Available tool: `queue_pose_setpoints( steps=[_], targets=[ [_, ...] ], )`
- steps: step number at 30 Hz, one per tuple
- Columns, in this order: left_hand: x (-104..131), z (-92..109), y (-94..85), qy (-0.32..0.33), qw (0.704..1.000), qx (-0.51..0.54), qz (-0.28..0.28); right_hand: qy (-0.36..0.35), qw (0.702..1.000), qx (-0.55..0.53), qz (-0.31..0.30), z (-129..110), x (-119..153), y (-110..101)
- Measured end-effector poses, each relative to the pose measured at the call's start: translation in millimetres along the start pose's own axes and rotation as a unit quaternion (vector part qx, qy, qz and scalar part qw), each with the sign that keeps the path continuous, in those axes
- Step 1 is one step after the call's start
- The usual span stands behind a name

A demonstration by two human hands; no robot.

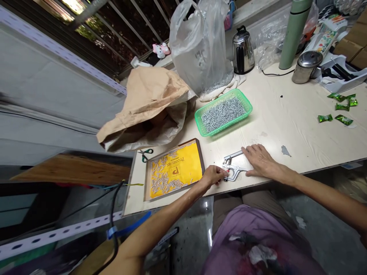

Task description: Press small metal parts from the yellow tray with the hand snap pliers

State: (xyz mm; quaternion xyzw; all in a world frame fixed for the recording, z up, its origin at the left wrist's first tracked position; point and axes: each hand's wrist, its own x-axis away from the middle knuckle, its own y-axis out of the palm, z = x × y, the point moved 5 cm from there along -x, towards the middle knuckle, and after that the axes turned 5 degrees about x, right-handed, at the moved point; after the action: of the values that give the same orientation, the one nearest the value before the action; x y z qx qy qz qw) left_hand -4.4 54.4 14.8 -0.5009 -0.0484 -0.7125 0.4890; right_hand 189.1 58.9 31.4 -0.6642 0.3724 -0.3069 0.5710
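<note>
A silvery plier-like hand tool with a coil spring lies at the table's front edge. My right hand is closed over the ends of its two spread handles, thumb on the near one and fingers on the far one. At the tool's jaw end, my left hand is pinched; whatever its fingertips hold is too small to make out. A spot of red shows beside those fingertips. Left of that hand lies a shallow tray with a yellow printed sheet and many small metal pins scattered on it.
Beyond the tool stands a green plastic basket of small metal pieces. An open brown paper sack, green-handled scissors, a white plastic bag, a kettle, a green flask and green-wrapped sweets surround it.
</note>
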Motion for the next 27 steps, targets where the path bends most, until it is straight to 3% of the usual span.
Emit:
queue_pose_setpoints(
  steps=[4, 7, 10, 12, 15, 18, 22, 27],
  targets=[
    [0, -5, -0.4, 0.005, 1.000, -0.028, 0.000, 0.001, 1.000, -0.008, 0.014, -5, 4, -5],
    [5, -3, -6.0, 0.096, 0.987, -0.103, 0.074, 0.009, 1.000, -0.019, 0.014, -7, 7, -6],
    [16, 14, -2.1, 0.293, 0.927, -0.178, 0.153, 0.012, 0.999, -0.029, 0.011, -11, 8, -6],
    [20, 27, 11.1, 0.403, 0.877, -0.220, 0.143, 0.014, 0.999, -0.031, 0.016, -13, 9, -7],
    [15, 44, 31.4, 0.496, 0.816, -0.280, 0.095, 0.005, 0.999, -0.038, 0.032, -12, 13, -7],
    [6, 52, 40.4, 0.518, 0.791, -0.322, 0.053, -0.002, 0.998, -0.040, 0.041, -6, 21, -6],
    [1, 58, 43.4, 0.504, 0.787, -0.355, 0.031, 0.035, 0.999, -0.028, 0.011, 7, 29, -6],
    [6, 75, 55.2, 0.502, 0.781, -0.371, -0.003, 0.036, 0.998, -0.042, -0.002, 3, 31, -14]
  ],
)
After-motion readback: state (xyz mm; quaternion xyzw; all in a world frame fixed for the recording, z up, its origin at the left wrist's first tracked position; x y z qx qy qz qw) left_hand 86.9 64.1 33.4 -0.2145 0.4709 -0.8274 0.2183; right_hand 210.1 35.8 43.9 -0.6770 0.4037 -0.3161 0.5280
